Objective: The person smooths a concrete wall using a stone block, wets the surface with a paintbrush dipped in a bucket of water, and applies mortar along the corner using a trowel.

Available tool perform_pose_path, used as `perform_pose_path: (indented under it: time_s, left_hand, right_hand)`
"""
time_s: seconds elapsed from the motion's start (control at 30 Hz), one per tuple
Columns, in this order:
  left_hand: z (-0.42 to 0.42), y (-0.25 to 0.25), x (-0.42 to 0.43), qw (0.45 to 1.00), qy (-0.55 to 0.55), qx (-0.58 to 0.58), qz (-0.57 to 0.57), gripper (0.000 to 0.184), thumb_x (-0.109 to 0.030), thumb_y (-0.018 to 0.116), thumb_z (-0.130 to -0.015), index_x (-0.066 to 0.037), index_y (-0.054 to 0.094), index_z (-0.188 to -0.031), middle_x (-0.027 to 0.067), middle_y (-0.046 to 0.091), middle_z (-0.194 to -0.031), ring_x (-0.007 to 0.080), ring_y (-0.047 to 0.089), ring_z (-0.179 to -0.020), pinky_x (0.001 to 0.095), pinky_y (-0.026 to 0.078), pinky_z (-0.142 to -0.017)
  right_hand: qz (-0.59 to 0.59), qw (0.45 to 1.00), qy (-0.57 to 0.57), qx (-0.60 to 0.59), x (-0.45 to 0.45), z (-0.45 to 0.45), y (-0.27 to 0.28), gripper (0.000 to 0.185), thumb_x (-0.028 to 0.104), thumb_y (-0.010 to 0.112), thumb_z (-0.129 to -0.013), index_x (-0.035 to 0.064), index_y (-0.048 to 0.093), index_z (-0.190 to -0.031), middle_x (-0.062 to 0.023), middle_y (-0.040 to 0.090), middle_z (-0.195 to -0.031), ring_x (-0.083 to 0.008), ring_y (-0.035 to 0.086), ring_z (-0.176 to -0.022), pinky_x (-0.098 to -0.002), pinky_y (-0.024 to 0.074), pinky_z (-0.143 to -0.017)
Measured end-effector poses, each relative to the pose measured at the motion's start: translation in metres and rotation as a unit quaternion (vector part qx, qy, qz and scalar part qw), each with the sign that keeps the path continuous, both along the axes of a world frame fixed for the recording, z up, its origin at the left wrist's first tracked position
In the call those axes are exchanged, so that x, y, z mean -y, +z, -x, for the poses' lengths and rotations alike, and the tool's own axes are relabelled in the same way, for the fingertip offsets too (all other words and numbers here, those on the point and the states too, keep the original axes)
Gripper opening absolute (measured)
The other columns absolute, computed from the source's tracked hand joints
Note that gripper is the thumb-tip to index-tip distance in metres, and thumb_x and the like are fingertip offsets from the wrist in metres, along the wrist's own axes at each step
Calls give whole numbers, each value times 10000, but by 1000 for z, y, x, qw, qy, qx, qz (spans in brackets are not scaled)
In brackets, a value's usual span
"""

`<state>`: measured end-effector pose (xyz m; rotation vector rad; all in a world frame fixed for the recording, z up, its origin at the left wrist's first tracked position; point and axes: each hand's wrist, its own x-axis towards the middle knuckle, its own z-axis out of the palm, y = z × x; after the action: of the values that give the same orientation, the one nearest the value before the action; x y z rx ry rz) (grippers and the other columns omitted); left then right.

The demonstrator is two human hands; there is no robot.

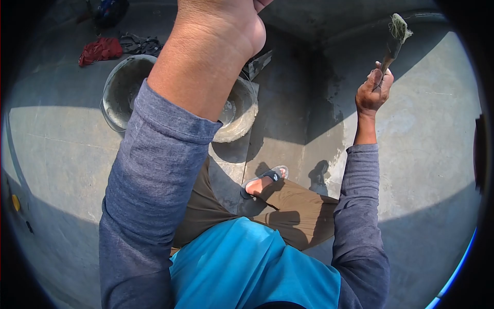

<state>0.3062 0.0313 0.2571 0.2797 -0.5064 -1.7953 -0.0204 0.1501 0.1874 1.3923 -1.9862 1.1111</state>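
My right hand is wrapped around the handle of a worn brush, held up in front of the grey wall on the right. Its pale, frayed bristles point upward. My left hand is raised close to the camera at the top edge, and most of its fingers lie outside the view. What it holds, if anything, does not show. Below the left wrist stand a grey bucket and a second round tub with a cement-crusted rim, both partly hidden by my forearm.
A flat, grey-smeared piece sits by the tub. Red cloth and dark cloth lie beyond the bucket. My sandaled foot rests on the grey floor near the wall corner. A small yellow object is at far left.
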Motion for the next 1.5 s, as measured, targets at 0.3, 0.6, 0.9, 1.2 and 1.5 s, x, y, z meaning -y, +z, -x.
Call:
perform_pose_path:
  time_s: [0.3,0.6,0.9,1.2,1.5]
  left_hand:
    - [4,32,-1,986,56,71,-143,450,-548,517,-892,-126,542,-1048,46,580,-1016,198,521,-967,359,385,-887]
    - [-11,-13,8,995,-28,-73,62,436,-545,524,-882,-125,560,-994,76,572,-971,199,522,-931,351,402,-866]
    - [-14,-9,6,1000,7,9,0,442,-541,518,-885,-119,551,-1015,55,570,-962,197,521,-927,351,400,-868]
    - [-4,-3,5,998,8,-48,49,390,-500,514,-910,-120,546,-994,53,580,-980,193,540,-933,349,403,-880]
    - [-4,1,2,1000,-1,-3,15,391,-524,530,-888,-141,560,-960,35,591,-945,188,539,-927,349,394,-870]
  right_hand:
    - [-229,955,-188,26,-38,69,-110,333,323,459,-1004,11,574,-1009,-248,658,-908,-459,625,-872,-520,481,-763]
    - [-423,885,81,178,-33,-142,-131,277,295,507,-971,76,544,-1137,-199,663,-936,-392,653,-887,-487,488,-753]
    - [-695,716,32,57,4,-212,-241,276,148,428,-955,100,527,-1208,-183,687,-1089,-327,656,-1064,-425,522,-880]
    - [-542,805,43,237,-7,-179,-153,354,297,487,-970,90,541,-1251,-216,684,-994,-395,652,-959,-450,496,-828]
    - [-89,995,49,14,-43,-57,-89,302,244,516,-1003,47,582,-1223,-28,581,-744,-128,551,-664,-290,479,-644]
